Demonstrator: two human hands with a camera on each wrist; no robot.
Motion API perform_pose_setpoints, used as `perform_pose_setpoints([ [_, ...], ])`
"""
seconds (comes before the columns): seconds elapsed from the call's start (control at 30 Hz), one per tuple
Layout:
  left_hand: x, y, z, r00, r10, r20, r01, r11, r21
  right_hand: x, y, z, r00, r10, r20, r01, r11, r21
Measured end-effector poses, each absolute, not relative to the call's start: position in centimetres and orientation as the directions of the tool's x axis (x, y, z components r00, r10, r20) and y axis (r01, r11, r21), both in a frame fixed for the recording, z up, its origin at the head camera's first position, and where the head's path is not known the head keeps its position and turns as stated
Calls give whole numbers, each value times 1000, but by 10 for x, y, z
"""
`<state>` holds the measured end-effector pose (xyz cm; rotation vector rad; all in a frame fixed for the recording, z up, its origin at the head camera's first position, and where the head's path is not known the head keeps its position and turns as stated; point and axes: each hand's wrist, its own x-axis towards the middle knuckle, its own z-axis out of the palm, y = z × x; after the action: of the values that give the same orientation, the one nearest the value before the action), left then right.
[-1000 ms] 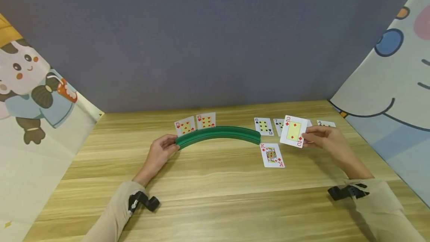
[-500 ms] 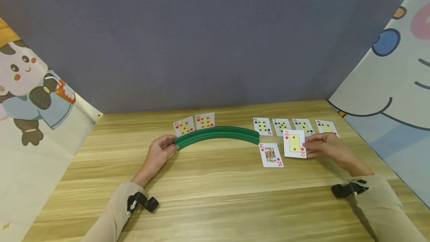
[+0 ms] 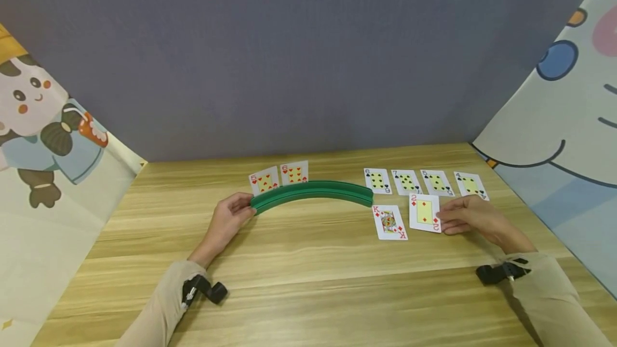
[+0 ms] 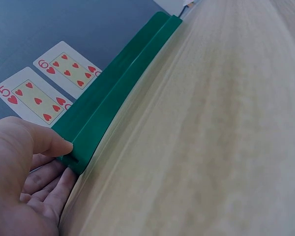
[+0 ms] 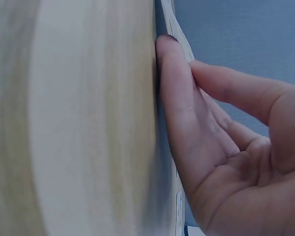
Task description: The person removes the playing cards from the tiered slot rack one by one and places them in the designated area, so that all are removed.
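My left hand [image 3: 226, 226] pinches the left end of a curved green card holder [image 3: 313, 190] on the wooden table. In the left wrist view its thumb lies on top of the holder's end. A five of hearts [image 4: 37, 101] and a six of hearts [image 4: 69, 73] stand in the holder, tilted back, their lower edges hidden. At the right, my right hand [image 3: 474, 219] pinches a two of diamonds [image 3: 424, 213] by its right edge, face up close over the table. The right wrist view shows this card [image 5: 181, 37] nearly edge-on. Left of it lies a king of diamonds [image 3: 389, 223].
Behind the two of diamonds, a row of black-suited cards lies face up: a six [image 3: 377, 181], a seven [image 3: 406, 182], a five [image 3: 437, 182] and a four [image 3: 471, 185]. A grey partition [image 3: 308, 68] rises at the table's back edge, with cartoon-printed walls on both sides.
My right hand has lowered the two of diamonds toward the table, bringing it nearer to me beside the king. The black-suited cards behind it now show. My left hand and the holder stay put.
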<state>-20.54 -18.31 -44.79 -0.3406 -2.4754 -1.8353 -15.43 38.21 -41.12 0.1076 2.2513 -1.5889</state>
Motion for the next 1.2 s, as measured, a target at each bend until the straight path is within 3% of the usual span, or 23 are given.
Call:
perform_pose_setpoints([
  [0.77,-205,-184,-449,-974,159,159,197,261,945,-150,385,-409,-914,-224,-339,226,412,-883],
  [1.2,-204,-184,-447,-976,162,147,186,266,946,-150,383,-411,-926,-195,-324,213,438,-873],
])
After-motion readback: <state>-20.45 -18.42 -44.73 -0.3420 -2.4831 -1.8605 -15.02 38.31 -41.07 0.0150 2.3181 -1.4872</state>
